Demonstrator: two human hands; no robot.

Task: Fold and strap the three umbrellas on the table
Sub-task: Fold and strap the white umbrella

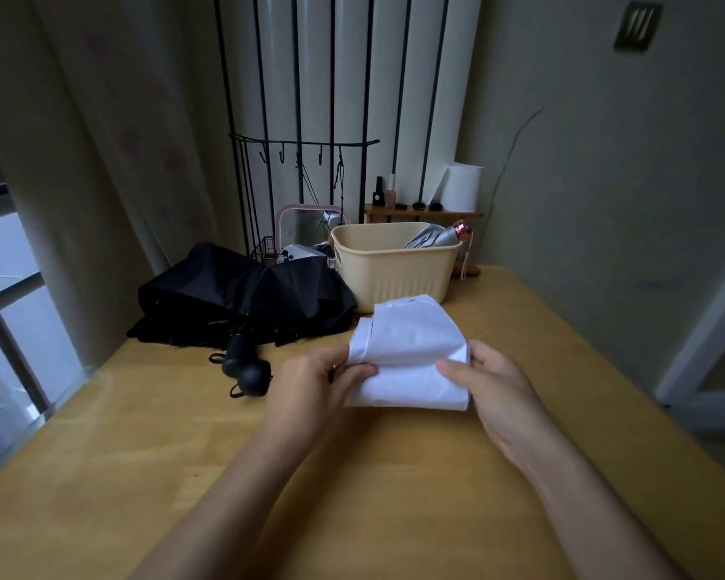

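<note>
Head view: white umbrella (411, 353) bunched above the middle of the wooden table (352, 475), held between both hands. Left hand (310, 383) pinches its left edge, thumb and fingers curled into the fabric; right hand (494, 387) grips the right edge, thumb on top. Black umbrella (243, 295) lies loose to the left. Silver umbrella (434, 238) leans in beige basket (394, 278) behind.

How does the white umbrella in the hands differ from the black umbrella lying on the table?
The white umbrella is gathered into a compact bundle; the black umbrella spreads loosely, its canopy crumpled. The left hand and right hand grip the white umbrella, while nothing touches the black umbrella. The black umbrella shows its handle; the white umbrella's own is hidden. Both are collapsed, not open, at the wooden table.
</note>
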